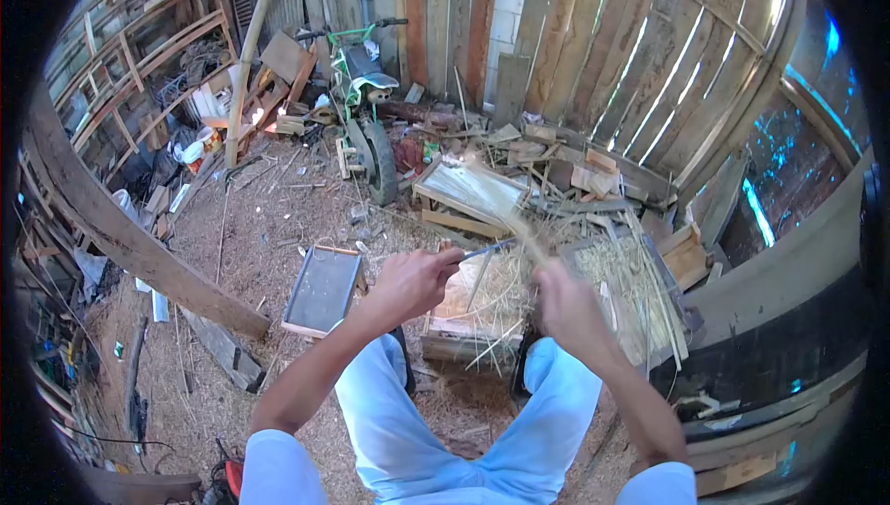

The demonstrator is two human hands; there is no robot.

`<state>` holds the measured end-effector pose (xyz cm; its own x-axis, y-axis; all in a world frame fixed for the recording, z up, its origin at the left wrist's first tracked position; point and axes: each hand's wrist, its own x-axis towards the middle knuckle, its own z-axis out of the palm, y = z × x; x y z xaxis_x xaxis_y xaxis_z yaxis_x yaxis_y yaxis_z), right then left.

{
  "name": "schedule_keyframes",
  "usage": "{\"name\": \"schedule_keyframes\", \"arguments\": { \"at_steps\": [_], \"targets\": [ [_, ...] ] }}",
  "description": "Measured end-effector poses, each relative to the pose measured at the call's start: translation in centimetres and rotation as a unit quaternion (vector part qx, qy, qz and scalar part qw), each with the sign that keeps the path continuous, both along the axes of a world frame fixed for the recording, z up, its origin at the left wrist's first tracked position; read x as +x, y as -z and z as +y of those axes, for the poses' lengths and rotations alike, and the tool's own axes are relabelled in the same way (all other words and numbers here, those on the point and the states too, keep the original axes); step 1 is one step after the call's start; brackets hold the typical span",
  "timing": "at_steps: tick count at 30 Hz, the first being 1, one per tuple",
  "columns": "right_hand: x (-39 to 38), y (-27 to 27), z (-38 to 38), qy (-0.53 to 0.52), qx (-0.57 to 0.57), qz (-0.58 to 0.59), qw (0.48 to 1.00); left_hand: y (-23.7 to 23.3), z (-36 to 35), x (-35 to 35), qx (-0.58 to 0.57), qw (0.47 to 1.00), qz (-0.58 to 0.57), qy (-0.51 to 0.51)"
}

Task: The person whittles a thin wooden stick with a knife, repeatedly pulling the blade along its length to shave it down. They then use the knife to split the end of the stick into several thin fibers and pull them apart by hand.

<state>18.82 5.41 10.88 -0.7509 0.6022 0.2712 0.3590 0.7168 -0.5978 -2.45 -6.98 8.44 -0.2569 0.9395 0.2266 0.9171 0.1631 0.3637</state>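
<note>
Left hand [408,290] holds a knife [489,249], right hand [570,308] probably a strip [526,234]

The floor [250,217] is strewn with wood shavings. Around a low wooden box [464,348] littered with pale strips, it bears a dark-topped frame [323,288] at nine o'clock, a small motorbike [371,88] at eleven, and scrap wood [547,154] at one.

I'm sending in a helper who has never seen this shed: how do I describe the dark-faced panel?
Find the pale trousers, then the littered ground just ahead and left of their left knee. The panel is there, a flat rectangle. Its dark face with pale wooden edging sets it apart from the straw-strewn wooden box beside it.
</note>
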Motion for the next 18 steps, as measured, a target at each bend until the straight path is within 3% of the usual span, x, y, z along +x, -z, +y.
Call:
{"name": "schedule_keyframes", "arguments": {
  "at_steps": [1,2,3,4,5,6,7,8,9,10,11,12,13,15,17,18],
  "targets": [
    [0.1,-1.8,-0.3,0.011,-0.032,0.123,0.992,0.0,0.1,-0.2,0.002,1.0,0.0,-0.003],
    [-0.3,-3.0,-0.4,0.03,0.077,0.282,0.956,0.0,0.0,-0.4,-0.006,1.0,-0.008,-0.008],
    [-0.5,-0.7,0.4,0.032,0.073,0.281,0.957,0.0,0.0,-0.5,-0.013,1.0,-0.015,-0.012],
    [-0.8,3.7,1.5,0.004,0.098,0.046,0.994,-0.5,0.1,-0.3,-0.034,0.999,-0.021,-0.008],
    [-0.8,5.9,2.2,-0.025,0.122,-0.187,0.974,-0.1,0.1,-0.2,-0.033,0.999,-0.019,-0.004],
    [-0.9,5.7,1.4,0.011,0.117,-0.213,0.97,0.8,0.1,-0.2,-0.043,0.999,-0.012,0.001],
    [-1.3,3.4,1.4,0.014,0.126,-0.203,0.971,0.8,0.2,-0.5,-0.044,0.999,-0.001,0.003],
    [-1.1,0.5,1.4,0.044,0.07,0.001,0.997,0.9,0.2,-0.7,-0.02,1.0,0.005,-0.003],
    [-0.7,-1.2,0.8,0.074,-0.002,0.198,0.977,1.0,0.4,-0.6,-0.023,1.0,0.004,-0.002],
    [-0.9,-1.6,0.2,0.16,-0.065,0.257,0.951,1.1,0.6,-0.4,-0.024,1.0,-0.009,-0.006],
    [-0.9,0.7,0.5,0.164,-0.068,0.255,0.951,1.1,0.7,-0.1,-0.024,0.999,-0.02,-0.009],
    [-1.1,4.8,1.4,0.087,-0.046,0.047,0.994,1.4,0.9,-0.1,-0.023,1.0,-0.019,-0.006],
    [-1.5,4.9,1.2,0.007,-0.02,-0.161,0.987,2.0,1.1,0.0,-0.02,1.0,-0.018,-0.002],
    [-1.2,3.9,2.6,0.029,0.001,-0.187,0.982,2.9,1.7,-0.2,-0.013,1.0,-0.01,0.002],
    [-0.4,5.7,4.4,0.106,-0.032,0.0,0.994,2.9,2.6,-0.1,-0.02,0.999,-0.03,-0.014],
    [0.0,5.9,5.4,0.133,-0.054,0.005,0.99,3.0,3.3,0.1,-0.009,0.998,-0.055,-0.041]
  ]
}}
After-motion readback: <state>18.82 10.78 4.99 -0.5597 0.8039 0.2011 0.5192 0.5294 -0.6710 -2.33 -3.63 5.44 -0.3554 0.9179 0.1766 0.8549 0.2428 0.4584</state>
